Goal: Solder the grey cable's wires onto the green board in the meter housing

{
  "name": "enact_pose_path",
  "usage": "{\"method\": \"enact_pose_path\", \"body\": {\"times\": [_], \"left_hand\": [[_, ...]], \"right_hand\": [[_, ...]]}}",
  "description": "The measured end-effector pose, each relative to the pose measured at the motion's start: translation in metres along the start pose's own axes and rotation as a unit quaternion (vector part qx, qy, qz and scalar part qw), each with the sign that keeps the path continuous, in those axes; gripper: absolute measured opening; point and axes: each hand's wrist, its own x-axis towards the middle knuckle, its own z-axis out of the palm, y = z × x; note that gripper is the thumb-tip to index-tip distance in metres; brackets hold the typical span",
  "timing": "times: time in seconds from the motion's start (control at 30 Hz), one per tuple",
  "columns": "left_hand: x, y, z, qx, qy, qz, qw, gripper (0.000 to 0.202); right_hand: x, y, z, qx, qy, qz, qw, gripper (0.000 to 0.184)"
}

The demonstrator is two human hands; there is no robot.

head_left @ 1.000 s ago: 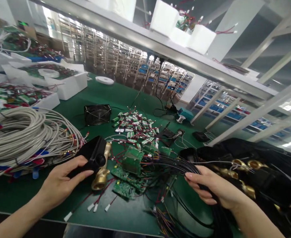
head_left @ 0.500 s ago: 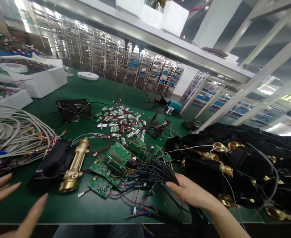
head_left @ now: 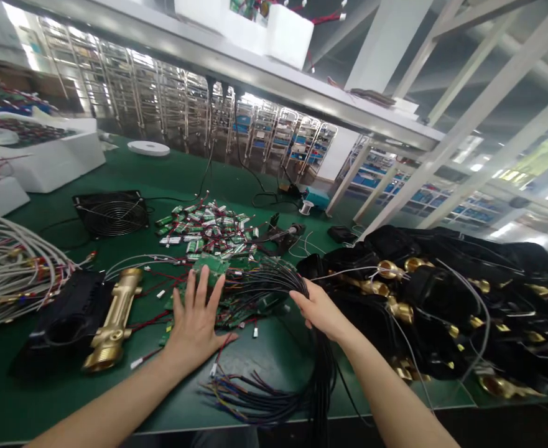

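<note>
So the left hand (head_left: 198, 323) is flat and spread wide, palm down right on the pile of green circuit boards (head_left: 236, 297), which sits about mid-table on the green mat (head_left: 274, 358). The right hand (head_left: 319, 309) is just right of the boards, fingers curled around a thick bundle of black wires (head_left: 318, 379) that loops down toward the near edge. Left of the boards there's a brass fitting (head_left: 114, 317) touching a black housing (head_left: 63, 314), and further left a heap of grey cables (head_left: 7, 267). Behind the boards: a scatter of small green parts with red leads (head_left: 206, 227) and a black fan (head_left: 110, 213). Right of the boards, a big heap of black housings with brass ends (head_left: 441, 305) crowds that side.
</note>
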Motion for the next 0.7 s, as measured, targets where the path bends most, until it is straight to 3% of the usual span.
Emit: {"method": "enact_pose_path", "body": {"times": [0.13, 0.27, 0.47, 0.57, 0.7], "left_hand": [[0.013, 0.003, 0.011, 0.0, 0.007, 0.029, 1.0, 0.104], [0.012, -0.008, -0.005, -0.034, -0.026, 0.07, 0.997, 0.099], [-0.028, -0.058, -0.048, 0.077, -0.005, 0.046, 0.996, 0.081], [-0.043, -0.079, -0.059, 0.135, -0.025, 0.052, 0.989, 0.07], [-0.048, -0.115, -0.073, 0.148, -0.062, 0.059, 0.985, 0.069]], "right_hand": [[-0.015, 0.024, 0.004, 0.104, -0.062, 0.104, 0.987, 0.016], [-0.029, 0.034, 0.008, 0.155, -0.074, 0.155, 0.973, 0.016], [-0.03, 0.045, 0.015, 0.144, 0.005, 0.172, 0.975, 0.028], [-0.03, 0.042, 0.017, 0.138, 0.01, 0.176, 0.975, 0.035], [-0.038, 0.038, 0.018, 0.135, 0.042, 0.174, 0.975, 0.038]]}}
